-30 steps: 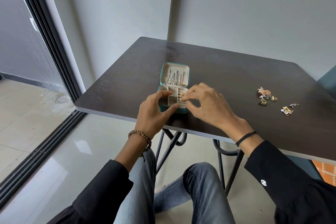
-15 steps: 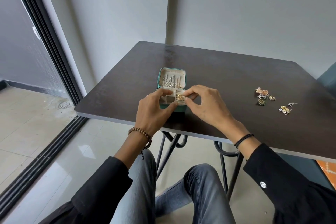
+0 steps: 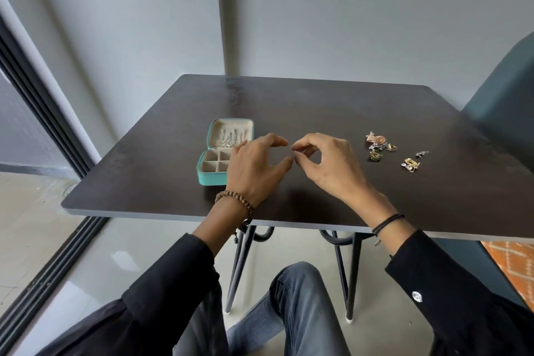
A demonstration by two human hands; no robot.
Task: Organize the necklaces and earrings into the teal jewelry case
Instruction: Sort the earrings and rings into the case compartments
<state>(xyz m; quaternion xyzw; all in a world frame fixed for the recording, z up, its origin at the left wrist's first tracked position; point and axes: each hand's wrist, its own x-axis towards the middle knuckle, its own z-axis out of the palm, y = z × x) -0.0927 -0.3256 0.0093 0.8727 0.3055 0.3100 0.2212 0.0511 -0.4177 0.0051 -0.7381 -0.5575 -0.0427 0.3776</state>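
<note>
The open case (image 3: 212,179) sits on the desk (image 3: 318,107) at the left, with necklaces (image 3: 231,137) hung in its lid. The left hand (image 3: 254,170) hovers just right of it, fingers loosely curved and spread, gripping nothing visible. The right hand (image 3: 329,167) meets it fingertip to fingertip, thumb and forefinger nearly pinched; I cannot tell whether they hold anything. Loose earrings (image 3: 378,144) lie well to the right.
</note>
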